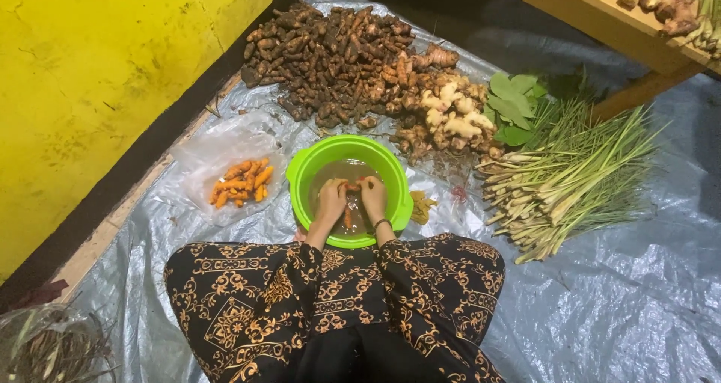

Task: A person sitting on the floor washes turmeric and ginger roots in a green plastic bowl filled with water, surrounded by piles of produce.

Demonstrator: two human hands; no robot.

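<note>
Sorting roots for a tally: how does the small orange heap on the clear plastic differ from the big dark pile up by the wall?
The orange roots look clean and bright orange; the dark pile is brown and dull. The orange roots are a small handful; the dark pile is a far larger heap. The orange roots lie on clear plastic; the dark pile lies straight on the grey tarp. Both are short, finger-shaped pieces.

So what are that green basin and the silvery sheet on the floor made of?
The green basin looks like moulded plastic: bright uniform colour, smooth glossy rim. The silvery sheet looks like a plastic tarpaulin: it creases and shines in patches, though a woven weave can't be made out.
</note>
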